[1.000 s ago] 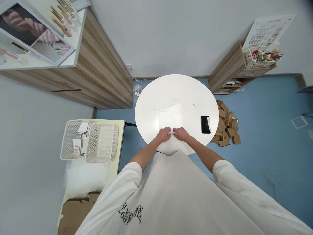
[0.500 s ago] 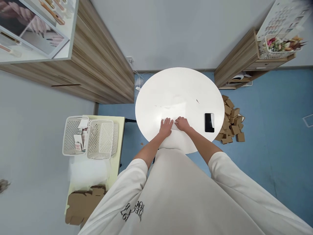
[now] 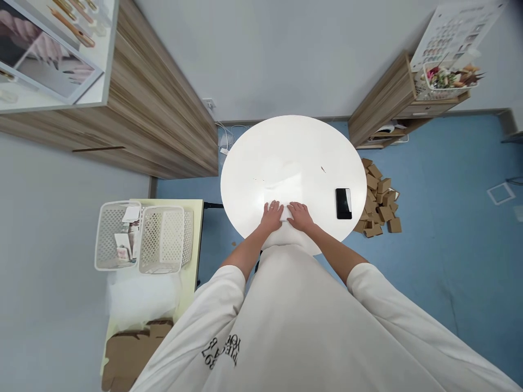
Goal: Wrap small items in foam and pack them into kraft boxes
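Observation:
Near the front edge of the round white table [image 3: 286,147], both hands rest on a thin white sheet-like thing [image 3: 285,213] that nearly blends into the tabletop. My left hand [image 3: 272,216] lies palm down on its left side, fingers stretched forward, a ring on one finger. On the right side my right hand [image 3: 299,215] presses down too, with its fingers extended and slightly apart. A short gap separates the hands, and the white material shows between them. What exactly it is, I cannot make out. A black phone [image 3: 344,203] lies farther right on the table.
Several small brown cardboard boxes [image 3: 378,198] lie piled on the blue floor at right. To the left, a side table [image 3: 195,228] carries white baskets [image 3: 161,239], translucent sheets [image 3: 143,296] and flattened cardboard [image 3: 133,356]. Wooden cabinets [image 3: 175,98] stand beyond.
My right hand has gone from curled fingers to flatter, extended ones on the white material. My left hand stays flat beside it. The whole view has shifted slightly.

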The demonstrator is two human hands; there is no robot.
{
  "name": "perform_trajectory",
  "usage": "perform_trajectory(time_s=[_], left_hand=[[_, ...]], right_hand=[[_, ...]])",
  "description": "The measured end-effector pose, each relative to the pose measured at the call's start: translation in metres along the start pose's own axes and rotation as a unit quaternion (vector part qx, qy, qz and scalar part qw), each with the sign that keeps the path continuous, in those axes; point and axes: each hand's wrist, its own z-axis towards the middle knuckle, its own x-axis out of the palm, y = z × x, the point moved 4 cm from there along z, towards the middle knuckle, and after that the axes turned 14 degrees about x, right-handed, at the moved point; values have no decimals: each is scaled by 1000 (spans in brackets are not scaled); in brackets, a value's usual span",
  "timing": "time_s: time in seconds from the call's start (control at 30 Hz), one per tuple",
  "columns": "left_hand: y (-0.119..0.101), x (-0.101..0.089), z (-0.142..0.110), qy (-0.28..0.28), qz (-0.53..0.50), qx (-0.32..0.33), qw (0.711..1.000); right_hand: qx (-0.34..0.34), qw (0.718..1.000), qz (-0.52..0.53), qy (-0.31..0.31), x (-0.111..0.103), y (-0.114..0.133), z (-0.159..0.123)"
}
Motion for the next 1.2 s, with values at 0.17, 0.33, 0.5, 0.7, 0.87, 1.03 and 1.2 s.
perform_trajectory(time_s=[0.17, 0.33, 0.5, 0.7, 0.87, 1.03, 1.2], left_hand=[[-10, -1, -15, 21, -2, 19, 1000], [-17, -1, -24, 65, 8, 39, 997], [-18, -5, -31, 77, 2, 66, 995], [-8, -14, -37, 24, -53, 23, 998], [-4, -23, -27, -54, -5, -23, 998], [-2, -19, -12, -51, 28, -40, 998], [0, -15, 3, -16, 33, -35, 999]], right_hand=[[-38, 999, -13, 19, 8, 3, -21], [-69, 996, -29, 45, 13, 6, -31], [-80, 995, -23, 52, 7, 10, -38], [-35, 997, 39, 58, -10, 11, -26], [22, 998, 51, 2, -19, 10, 0], [109, 990, 87, -31, -16, -2, 11], [175, 980, 94, -27, -5, -24, -3]])
